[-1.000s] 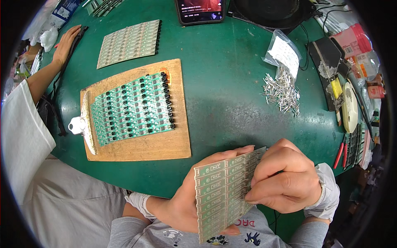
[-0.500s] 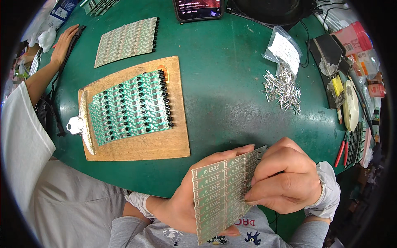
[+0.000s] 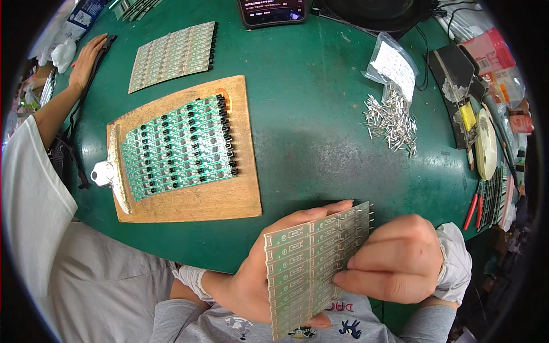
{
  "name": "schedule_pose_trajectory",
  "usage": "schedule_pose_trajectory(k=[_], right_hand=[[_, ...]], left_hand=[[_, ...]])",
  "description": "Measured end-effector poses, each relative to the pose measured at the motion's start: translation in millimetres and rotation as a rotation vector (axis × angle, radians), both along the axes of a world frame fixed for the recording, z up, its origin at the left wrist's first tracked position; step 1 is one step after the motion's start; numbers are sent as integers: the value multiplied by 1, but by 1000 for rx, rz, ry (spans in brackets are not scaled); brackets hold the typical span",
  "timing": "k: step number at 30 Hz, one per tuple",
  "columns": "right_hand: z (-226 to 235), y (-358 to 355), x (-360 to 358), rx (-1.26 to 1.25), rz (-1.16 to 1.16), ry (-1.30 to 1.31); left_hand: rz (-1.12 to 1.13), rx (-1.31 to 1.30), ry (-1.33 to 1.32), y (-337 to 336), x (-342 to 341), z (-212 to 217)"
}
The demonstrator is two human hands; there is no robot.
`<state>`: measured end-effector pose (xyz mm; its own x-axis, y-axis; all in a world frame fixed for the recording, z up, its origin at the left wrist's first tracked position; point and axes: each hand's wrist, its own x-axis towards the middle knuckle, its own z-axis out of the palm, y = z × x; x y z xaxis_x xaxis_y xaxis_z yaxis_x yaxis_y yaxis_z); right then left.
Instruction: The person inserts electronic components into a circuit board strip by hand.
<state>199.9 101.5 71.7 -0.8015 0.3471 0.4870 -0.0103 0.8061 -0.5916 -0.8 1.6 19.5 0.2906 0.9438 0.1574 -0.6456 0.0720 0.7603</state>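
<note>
Holding pale circuit panel (image 3: 311,268) in left hand (image 3: 251,280), right hand (image 3: 397,266) fingers pinching its edge

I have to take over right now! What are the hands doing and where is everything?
Left hand holds the pale circuit panel from behind. Right hand pinches its right edge. Loose metal pins lie in a pile on the green table. A green panel with black parts sits on the wooden clipboard; another pale panel lies beyond. The held panel shows pins only at its upper right edge.
</note>
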Motion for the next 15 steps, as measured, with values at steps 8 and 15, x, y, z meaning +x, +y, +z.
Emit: schedule_pose_trajectory(k=[8,15], right_hand=[[-3,-11,18,364,-23,-66],[14,34,24,387,-423,-350]], left_hand=[[18,20,-47,-3,10,-11],[39,84,134,1,5,-15]])
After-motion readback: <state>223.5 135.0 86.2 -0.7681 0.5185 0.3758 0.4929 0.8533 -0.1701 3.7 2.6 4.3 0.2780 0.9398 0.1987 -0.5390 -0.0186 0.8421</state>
